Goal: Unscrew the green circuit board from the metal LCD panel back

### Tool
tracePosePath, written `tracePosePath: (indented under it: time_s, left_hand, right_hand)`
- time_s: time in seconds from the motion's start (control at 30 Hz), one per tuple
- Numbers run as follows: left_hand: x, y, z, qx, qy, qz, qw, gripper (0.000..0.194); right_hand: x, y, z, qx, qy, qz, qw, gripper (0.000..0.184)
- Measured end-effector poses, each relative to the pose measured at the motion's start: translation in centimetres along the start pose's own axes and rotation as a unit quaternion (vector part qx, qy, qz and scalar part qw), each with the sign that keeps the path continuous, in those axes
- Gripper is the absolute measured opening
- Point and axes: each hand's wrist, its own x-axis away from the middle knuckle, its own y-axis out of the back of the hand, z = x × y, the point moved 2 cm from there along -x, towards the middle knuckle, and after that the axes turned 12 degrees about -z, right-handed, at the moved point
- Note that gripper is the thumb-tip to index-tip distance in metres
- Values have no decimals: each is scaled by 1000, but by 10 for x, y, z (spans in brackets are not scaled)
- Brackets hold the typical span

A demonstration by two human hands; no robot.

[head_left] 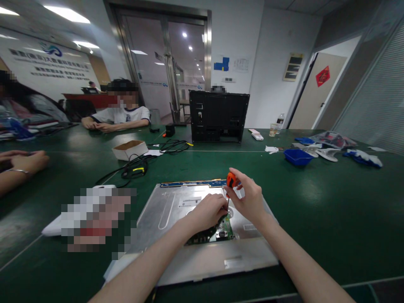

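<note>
In front of me, a flat silver metal display panel (217, 261) lies on the green table. A green circuit board (226, 229) sits on its middle, partly covered by my left forearm and hand. My right hand (251, 198) grips the orange and black handle of a screwdriver (231, 180), whose thin shaft points down toward the board. Beside the shaft's lower end, my left hand (209, 210) has its fingers curled together low over the board. What they pinch, if anything, is hidden. Along the panel's far edge runs a narrow blue circuit strip (189, 184).
A black monitor housing (219, 115) stands upright beyond the panel. To the left are an open cardboard box (129, 150), coiled black cables (134, 168) and a white, blurred-out item (91, 210). A blue tray (297, 157) sits right. Other people sit at the table's left side.
</note>
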Motion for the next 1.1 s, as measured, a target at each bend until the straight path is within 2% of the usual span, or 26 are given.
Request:
tracePosePath:
  time_s: [0.47,0.8,0.93,1.1]
  left_hand:
    - [1,1,-1,-13,-4,-2,1000,9]
    - [6,7,-2,-17,-2,-30,999,2]
    - [1,20,4,-23,34,-63,997,14]
    - [-2,55,33,-55,126,-104,985,21]
  right_hand:
    - [0,1,0,-2,8,-10,1000,37]
    - [-2,5,-4,4,0,-51,999,37]
    - [-3,7,-6,3,-7,-60,998,38]
    - [-4,6,-10,8,-17,-61,998,38]
